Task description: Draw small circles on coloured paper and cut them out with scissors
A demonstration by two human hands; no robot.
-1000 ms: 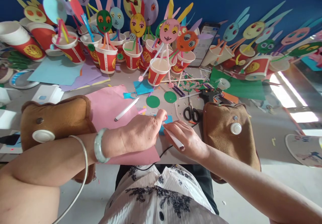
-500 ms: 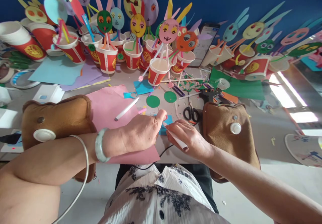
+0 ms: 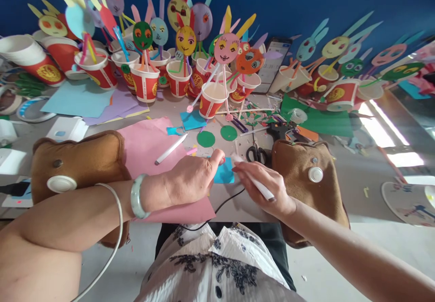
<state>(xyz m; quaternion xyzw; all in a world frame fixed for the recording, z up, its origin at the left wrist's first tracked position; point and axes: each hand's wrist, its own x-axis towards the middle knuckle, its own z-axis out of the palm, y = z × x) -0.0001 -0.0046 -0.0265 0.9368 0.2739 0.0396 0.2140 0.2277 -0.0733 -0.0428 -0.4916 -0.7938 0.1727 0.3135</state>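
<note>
One white pen (image 3: 263,190) clamped in the right hand (image 3: 273,185), left hand (image 3: 190,177) at blue paper (image 3: 225,172), hold unclear.

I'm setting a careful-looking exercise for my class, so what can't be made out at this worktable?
All in the head view:
- Left hand: curled fingers and anything in them, hidden by the back of the hand.
- Blue paper: part of its left side, covered by the left hand.
- White marker in the right hand: tip, too blurred.
- Phone: most screen text, too small.
- White disc: far side, cut off by the right edge.
</note>
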